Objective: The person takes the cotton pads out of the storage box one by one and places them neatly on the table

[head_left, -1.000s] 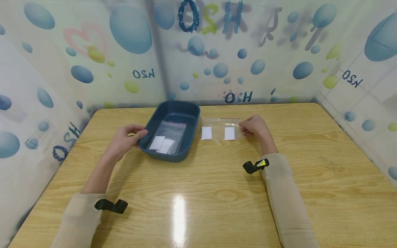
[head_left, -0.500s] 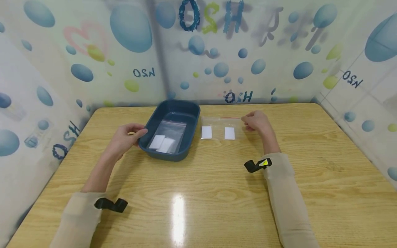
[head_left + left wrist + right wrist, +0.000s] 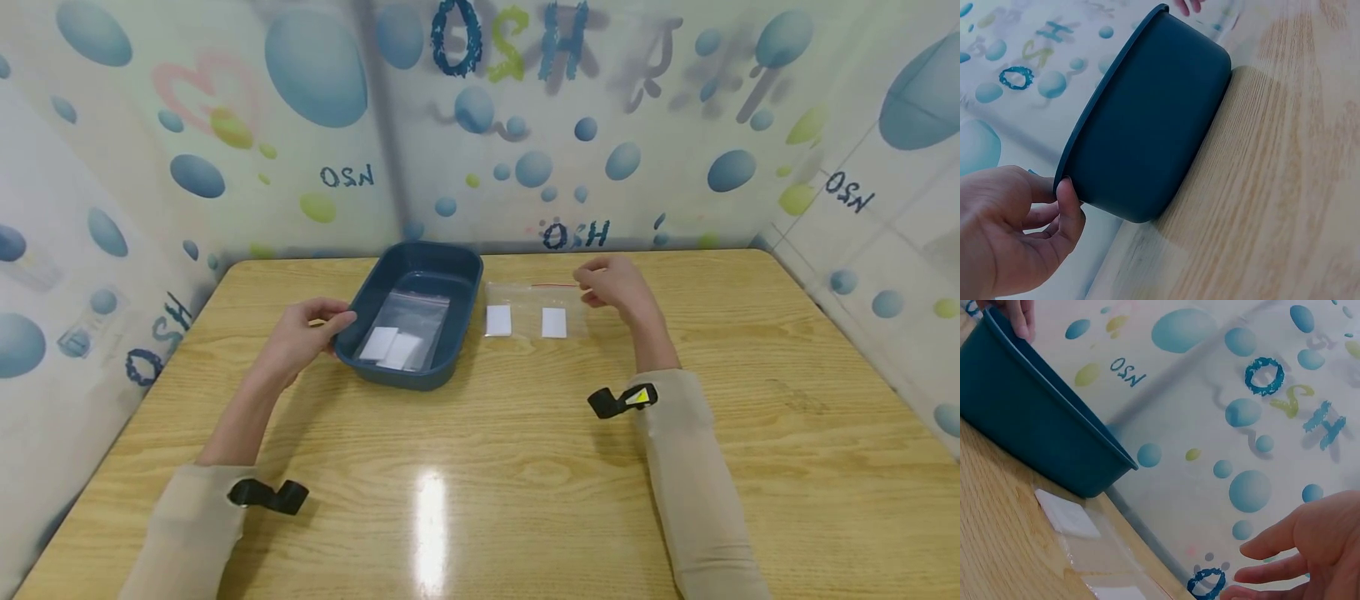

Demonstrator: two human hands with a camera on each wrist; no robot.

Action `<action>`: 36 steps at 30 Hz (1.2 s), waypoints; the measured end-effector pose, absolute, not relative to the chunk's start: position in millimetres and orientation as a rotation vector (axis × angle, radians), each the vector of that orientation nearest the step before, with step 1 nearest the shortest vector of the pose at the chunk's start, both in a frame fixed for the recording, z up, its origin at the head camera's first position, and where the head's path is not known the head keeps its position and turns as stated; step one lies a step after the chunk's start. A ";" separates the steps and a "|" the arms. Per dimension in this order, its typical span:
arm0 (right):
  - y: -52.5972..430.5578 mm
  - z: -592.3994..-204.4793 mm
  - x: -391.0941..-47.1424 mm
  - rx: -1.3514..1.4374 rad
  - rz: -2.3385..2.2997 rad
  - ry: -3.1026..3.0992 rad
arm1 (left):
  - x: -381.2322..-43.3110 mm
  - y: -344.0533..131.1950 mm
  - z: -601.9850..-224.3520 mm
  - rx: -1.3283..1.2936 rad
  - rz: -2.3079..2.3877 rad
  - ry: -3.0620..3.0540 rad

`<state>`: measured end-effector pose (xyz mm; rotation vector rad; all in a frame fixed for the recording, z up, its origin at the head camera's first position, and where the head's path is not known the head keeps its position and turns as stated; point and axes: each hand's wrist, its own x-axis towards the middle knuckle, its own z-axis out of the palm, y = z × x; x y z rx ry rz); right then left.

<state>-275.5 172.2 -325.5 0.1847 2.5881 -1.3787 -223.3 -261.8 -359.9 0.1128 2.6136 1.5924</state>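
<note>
My left hand [image 3: 302, 343] pinches the left rim of a dark blue plastic basin [image 3: 408, 381], thumb against its edge in the left wrist view. Inside the basin lie clear zip-lock bags [image 3: 415, 310] with white square pieces; they overlap, so their number is hard to tell. To the right of the basin, two clear zip-lock bags lie flat side by side. The left one [image 3: 521, 312] and the right one [image 3: 557, 297] each hold a white square. Over the right bag's upper right corner hovers my right hand [image 3: 618, 285]. Its fingers are apart and hold nothing in the right wrist view.
Everything stands on a wood-grain table [image 3: 510, 467]. A wall covering [image 3: 480, 200] printed with blue and green bubbles rises right behind the table's back edge and along both sides. Black wrist cameras sit on both beige sleeves.
My right hand has come off the right bag's edge, risen toward the back, then shifted slightly left with its fingers parting. The left hand and the basin have stayed in place.
</note>
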 end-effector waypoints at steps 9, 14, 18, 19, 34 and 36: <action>160.2 -318.9 -273.0 0.117 -1.390 2.622 | -223.9 -262.3 -359.3 0.128 1.601 2.613; 152.0 -315.8 -271.2 0.062 -1.389 2.653 | -224.8 -262.8 -359.6 0.126 1.596 2.613; 145.2 -313.3 -269.1 0.030 -1.403 2.660 | -225.0 -263.2 -360.2 0.122 1.584 2.618; 143.4 -312.8 -268.6 0.023 -1.404 2.664 | -224.9 -263.2 -360.1 0.120 1.581 2.618; 114.5 -307.5 -258.0 -0.094 -1.490 2.660 | -222.9 -261.9 -357.5 0.128 1.558 2.636; 111.0 -308.1 -257.8 -0.110 -1.497 2.661 | -222.7 -262.4 -357.5 0.123 1.544 2.636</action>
